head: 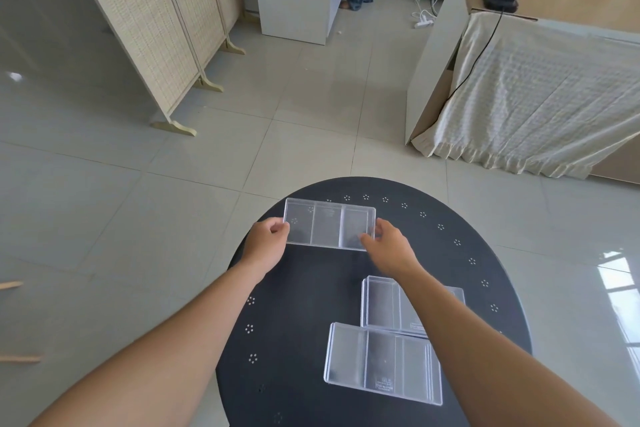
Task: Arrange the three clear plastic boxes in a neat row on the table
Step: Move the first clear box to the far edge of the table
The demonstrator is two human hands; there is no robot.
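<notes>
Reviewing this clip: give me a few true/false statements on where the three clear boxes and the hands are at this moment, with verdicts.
1. Both hands hold the far box by its short ends. True: the left hand is at its left end, the right hand at its right end.
2. All three boxes already form one neat row. False: the middle box and near box lie apart from the far one, offset and touching or overlapping.
3. The table is dark and round-edged. True.
4. The near box stands outside the right forearm. False: it lies between the forearms.
5. The right forearm crosses over the middle box. True.
</notes>
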